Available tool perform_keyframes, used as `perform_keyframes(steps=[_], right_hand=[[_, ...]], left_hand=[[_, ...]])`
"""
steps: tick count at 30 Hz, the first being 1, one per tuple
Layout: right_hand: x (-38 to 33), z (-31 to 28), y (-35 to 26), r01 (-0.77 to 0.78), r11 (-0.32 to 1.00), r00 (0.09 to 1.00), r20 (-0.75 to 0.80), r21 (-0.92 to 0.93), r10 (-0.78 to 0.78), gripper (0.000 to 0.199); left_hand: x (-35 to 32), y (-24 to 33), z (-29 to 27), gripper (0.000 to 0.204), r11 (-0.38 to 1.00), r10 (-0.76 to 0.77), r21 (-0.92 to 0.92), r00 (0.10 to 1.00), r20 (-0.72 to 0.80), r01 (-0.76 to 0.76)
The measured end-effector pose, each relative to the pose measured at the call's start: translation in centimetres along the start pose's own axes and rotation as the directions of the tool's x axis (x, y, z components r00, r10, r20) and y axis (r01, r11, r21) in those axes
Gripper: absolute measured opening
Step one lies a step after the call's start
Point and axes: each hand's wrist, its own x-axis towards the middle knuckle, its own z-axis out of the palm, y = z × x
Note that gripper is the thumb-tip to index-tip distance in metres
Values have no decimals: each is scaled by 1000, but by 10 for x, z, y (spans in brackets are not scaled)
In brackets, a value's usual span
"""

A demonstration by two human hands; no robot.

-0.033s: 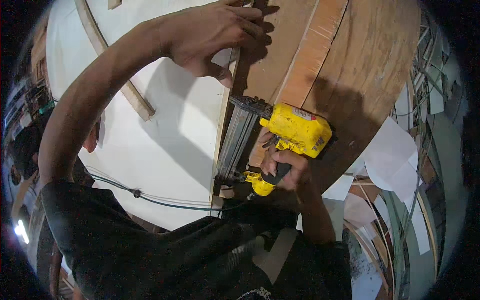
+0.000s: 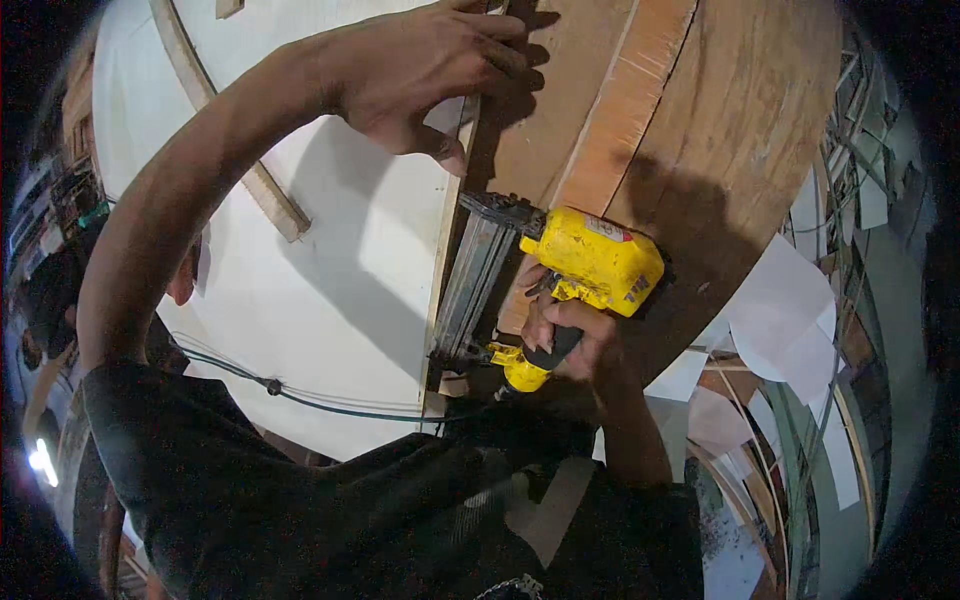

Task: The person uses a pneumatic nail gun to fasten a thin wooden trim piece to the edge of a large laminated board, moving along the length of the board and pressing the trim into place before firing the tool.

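Note:
My right hand [image 2: 580, 340] is closed round the black grip of a yellow nail gun [image 2: 600, 258], a worn tool with a long grey metal magazine. Its dark nose is at the edge of a thin wooden strip [image 2: 446, 235], which runs along the border between a white panel [image 2: 370, 290] and a brown wooden board [image 2: 750, 110]. Farther up the same border rests my left hand [image 2: 425, 80], open, fingers spread toward the brown board and thumb on the strip just beyond the gun's nose. Some left fingertips are hidden at the top edge.
A dark air hose [image 2: 340, 405] crosses the near side of the white panel toward the gun's base. Wooden battens [image 2: 270, 200] lie on that panel. An orange-brown strip [image 2: 625, 100] runs along the board. Offcuts [image 2: 785, 310] litter the right side. Another person [image 2: 50, 300] is at the far left.

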Motion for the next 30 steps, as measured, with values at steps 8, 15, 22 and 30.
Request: perform_keyframes(steps=[8, 15, 22, 30], right_hand=[[4, -2, -4, 73, 991, 994, 95, -110, -63, 36], [14, 12, -27, 180, 980, 970, 182, -88, -162, 41], [16, 5, -36, 97, 995, 980, 175, -20, -92, 41], [10, -2, -36, 50, 996, 984, 172, -73, -37, 40]], left_hand=[[-4, 11, 4, 69, 974, -147, 180, 987, 57, 135], [6, 2, -39, 67, 940, -287, 194, 958, 12, 280], [11, -16, -41, 74, 972, -126, 203, 992, 14, 121], [11, -22, -35, 74, 995, -51, 81, 998, -43, 55]])
